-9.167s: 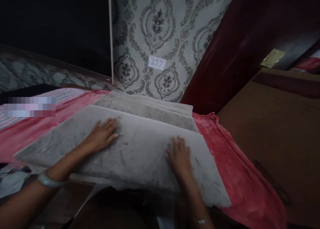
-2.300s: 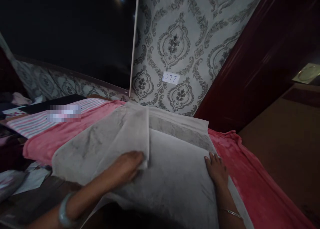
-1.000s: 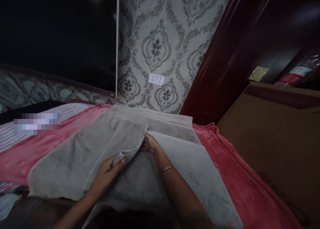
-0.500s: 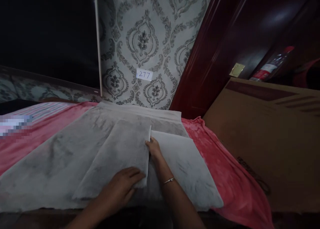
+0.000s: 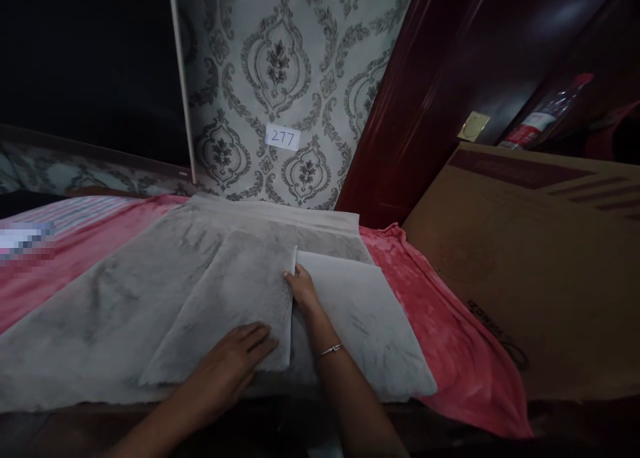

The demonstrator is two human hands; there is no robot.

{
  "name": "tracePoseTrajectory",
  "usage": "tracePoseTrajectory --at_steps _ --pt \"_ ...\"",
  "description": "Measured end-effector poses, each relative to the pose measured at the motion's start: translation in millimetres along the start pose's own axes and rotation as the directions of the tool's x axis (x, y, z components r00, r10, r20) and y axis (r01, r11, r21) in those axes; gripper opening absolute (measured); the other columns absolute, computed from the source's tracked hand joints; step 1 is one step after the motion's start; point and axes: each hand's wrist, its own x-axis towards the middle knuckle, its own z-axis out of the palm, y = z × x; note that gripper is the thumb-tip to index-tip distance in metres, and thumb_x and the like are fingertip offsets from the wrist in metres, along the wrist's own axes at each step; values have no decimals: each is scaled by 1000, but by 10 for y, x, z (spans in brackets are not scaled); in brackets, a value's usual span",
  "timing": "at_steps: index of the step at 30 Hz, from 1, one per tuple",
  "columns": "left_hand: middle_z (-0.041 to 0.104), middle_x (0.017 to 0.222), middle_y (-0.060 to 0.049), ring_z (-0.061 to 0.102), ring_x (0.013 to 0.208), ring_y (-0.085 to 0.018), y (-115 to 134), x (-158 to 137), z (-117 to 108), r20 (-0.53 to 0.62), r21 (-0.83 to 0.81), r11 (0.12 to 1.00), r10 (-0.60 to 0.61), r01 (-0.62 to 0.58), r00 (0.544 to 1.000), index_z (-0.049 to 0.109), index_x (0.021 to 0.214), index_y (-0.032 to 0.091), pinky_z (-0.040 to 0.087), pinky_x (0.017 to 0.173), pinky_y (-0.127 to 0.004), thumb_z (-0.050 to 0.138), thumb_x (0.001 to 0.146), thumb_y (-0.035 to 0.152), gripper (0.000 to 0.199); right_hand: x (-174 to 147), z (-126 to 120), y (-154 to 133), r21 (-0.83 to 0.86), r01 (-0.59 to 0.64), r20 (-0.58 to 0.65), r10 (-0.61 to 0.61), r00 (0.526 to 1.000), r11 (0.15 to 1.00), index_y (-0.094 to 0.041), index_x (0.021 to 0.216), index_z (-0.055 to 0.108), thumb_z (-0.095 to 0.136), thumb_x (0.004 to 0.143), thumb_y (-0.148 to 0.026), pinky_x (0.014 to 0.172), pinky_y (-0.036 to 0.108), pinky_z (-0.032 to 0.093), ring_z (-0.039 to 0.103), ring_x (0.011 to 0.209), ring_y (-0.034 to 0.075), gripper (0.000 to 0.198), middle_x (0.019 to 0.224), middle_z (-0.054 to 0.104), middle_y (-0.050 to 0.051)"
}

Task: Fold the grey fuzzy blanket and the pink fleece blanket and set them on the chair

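A grey plush mat point(image 5: 125, 298) lies spread over a pink cover, with a panel from each side folded in toward the middle. The left folded panel point(image 5: 235, 278) has its straight edge near the centre, beside the right folded panel point(image 5: 370, 325). My left hand point(image 5: 240, 351) rests on the near part of the left panel, fingers stretched out flat. Farther back, my right hand point(image 5: 303, 288) pinches that panel's edge between thumb and fingers. A thin bracelet point(image 5: 331, 350) circles my right wrist.
The pink cover point(image 5: 425, 298) hangs off the surface at the right, next to a large cardboard box point(image 5: 540, 265). Behind stand a patterned wall with a paper marked 277 point(image 5: 283, 137) and a dark screen point(image 5: 90, 71). A red-capped bottle point(image 5: 545, 115) is beyond the box.
My left hand has slid back left from the panel's edge, and its fingers now lie flatter. My right hand keeps its pinch. The whole view has shifted slightly.
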Motion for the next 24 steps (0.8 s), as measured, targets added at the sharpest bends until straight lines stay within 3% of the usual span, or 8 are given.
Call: tracePoseTrajectory --at_steps 4,7,13,21,24 --pt "63 137 -7 60 125 -24 162 183 -210 -26 -38 999 -8 7 1000 59 137 30 50 108 -43 43 82 4 63 17 -35 -152 -6 41 -4 -41 999 999 -22 109 65 63 69 -32 82 34 56 70 88 23 41 93 75 0" --pt "63 138 -7 59 126 -24 304 323 -269 -33 -62 997 48 -50 998 58 138 30 50 108 -42 45 81 4 64 21 -195 -270 -29 71 -25 -71 997 997 -20 114 64 61 70 -32 80 34 56 70 87 23 46 92 75 1" --pt "58 143 -10 51 135 -28 374 393 69 116 -41 995 91 -87 989 60 134 26 45 113 -50 49 73 1 67 -70 -541 -163 -128 17 -80 -28 996 992 -22 104 69 64 64 -31 78 35 56 70 85 25 40 87 76 -1" --pt "52 150 -11 48 138 -32 324 360 236 191 73 991 94 -109 977 54 142 27 45 111 -53 48 74 0 73 -47 -536 -16 -174 9 -108 -28 994 985 -23 106 70 65 69 -32 84 36 55 68 93 24 38 95 76 1" --pt "51 150 -14 46 139 -34 337 371 289 161 83 990 101 -115 982 55 141 25 43 112 -55 49 73 -1 73 -64 -544 -45 -178 18 -97 -35 995 984 -23 108 70 66 70 -33 84 36 55 68 95 25 39 94 75 1"
